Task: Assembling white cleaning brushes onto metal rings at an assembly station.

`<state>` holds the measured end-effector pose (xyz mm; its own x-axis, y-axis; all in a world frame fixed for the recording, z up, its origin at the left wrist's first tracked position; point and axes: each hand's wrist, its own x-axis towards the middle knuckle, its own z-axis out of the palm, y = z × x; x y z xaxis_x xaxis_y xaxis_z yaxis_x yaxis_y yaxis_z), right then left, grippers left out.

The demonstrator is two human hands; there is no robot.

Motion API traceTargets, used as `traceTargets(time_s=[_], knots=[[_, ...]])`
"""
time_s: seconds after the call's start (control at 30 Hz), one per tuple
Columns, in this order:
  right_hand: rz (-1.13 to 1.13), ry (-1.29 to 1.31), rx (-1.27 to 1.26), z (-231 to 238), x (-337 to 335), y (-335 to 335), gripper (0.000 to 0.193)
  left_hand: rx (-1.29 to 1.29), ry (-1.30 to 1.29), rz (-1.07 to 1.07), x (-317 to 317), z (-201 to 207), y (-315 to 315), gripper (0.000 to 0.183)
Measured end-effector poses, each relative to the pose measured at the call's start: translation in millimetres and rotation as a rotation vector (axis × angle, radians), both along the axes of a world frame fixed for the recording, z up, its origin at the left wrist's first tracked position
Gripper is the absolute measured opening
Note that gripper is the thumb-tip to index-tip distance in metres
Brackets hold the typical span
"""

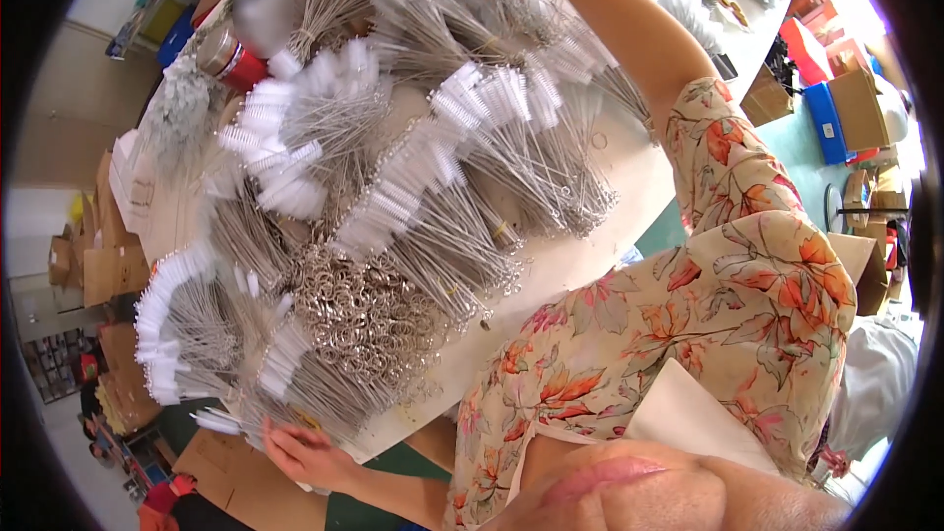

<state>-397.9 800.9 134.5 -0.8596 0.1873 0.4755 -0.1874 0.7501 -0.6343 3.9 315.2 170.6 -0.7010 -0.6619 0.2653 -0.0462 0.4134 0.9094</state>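
At the near left corner of the table, my left hand has its fingers closed around the thin stem of a white-bristled wire brush. The bristle end sticks out past the fingertips. Just beyond the hand lies a bundle of similar brushes, their wire stems fanning toward the table edge. Next to that bundle is a heap of shiny metal rings or loops. My right arm stretches across the far right side of the table; its hand lies outside the picture.
More brush bundles cover the table. A red jar stands at the far left. Cardboard boxes lie beside the near left corner. A blue box sits on the right. Another person's red sleeve shows at lower left.
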Motion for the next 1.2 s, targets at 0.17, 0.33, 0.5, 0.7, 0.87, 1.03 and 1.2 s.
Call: traceTargets(time_s=[0.17, 0.33, 0.5, 0.7, 0.87, 1.03, 1.2], knots=[[-0.233, -0.17, 0.223, -65, 6, 101, 0.028, 0.244, -0.088, 0.091, 45, -35, -14, 0.031], [-0.199, -0.36, 0.332, -90, 16, 103, 0.046, 0.336, -0.07, 0.037, 47, -52, 0, 0.029], [-0.246, -0.358, 0.061, -91, 16, 83, 0.039, 0.34, -0.084, -0.016, 45, -56, 9, 0.029], [-0.38, 0.282, 0.044, -23, 29, 70, 0.023, 0.36, -0.088, -0.032, 57, -60, 5, 0.029], [0.188, 0.318, 0.352, -12, 34, 60, 0.013, 0.365, -0.076, -0.023, 54, -61, 20, 0.03], [0.467, -0.254, 0.25, -46, 76, -49, 0.027, 0.357, -0.093, -0.021, 72, -78, 11, 0.03], [0.304, -0.561, 0.462, -49, 104, -94, 0.03, 0.382, -0.122, -0.02, 82, -77, 14, 0.027]])
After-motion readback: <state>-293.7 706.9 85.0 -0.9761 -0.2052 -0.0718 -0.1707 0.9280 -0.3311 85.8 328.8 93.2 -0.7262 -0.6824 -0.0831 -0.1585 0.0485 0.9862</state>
